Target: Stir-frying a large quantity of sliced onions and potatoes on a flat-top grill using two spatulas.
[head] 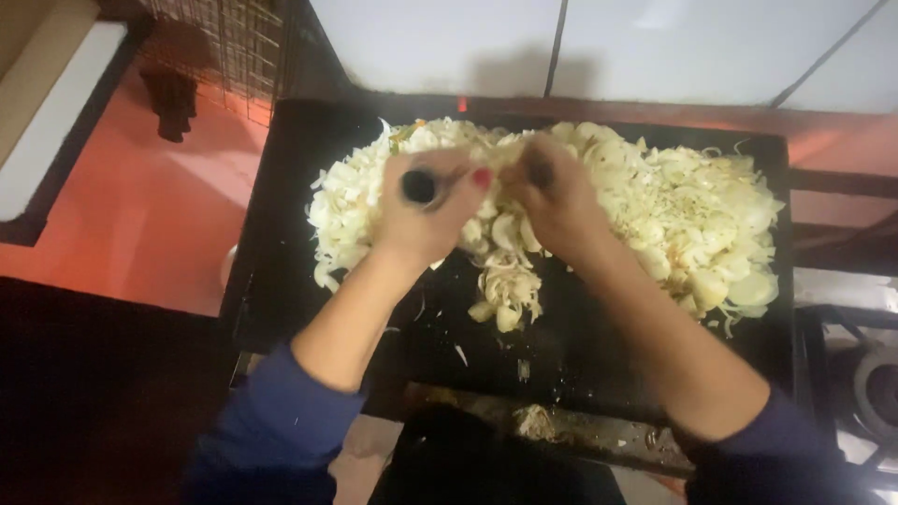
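Black steel fills most of what we see: a wide flat griddle [309, 281] set against a pale tiled wall [449, 42], with an orange-red floor [140, 215] to our left and a wire rack [224, 47] standing at the far left corner. Across the griddle's far half lies a broad heap of pale sliced onions [692, 215], its long axis running left to right, thickest toward the right edge; a small tongue of slices [508, 290] trails out of it toward us near the middle. Along the near edge runs a grease trough [580, 430] with scraps in it.

Both our forearms, in blue sleeves pushed up, reach into the middle of the heap. Our left hand [426, 210] is closed around a dark tool handle [419, 186], whose round butt end points up at us, so its long axis runs nearly straight along our line of sight; the working end is hidden in the onions. Our right hand [557, 201] is curled in a fist around a second dark handle [540, 173], barely visible, and we cannot tell which way it points.
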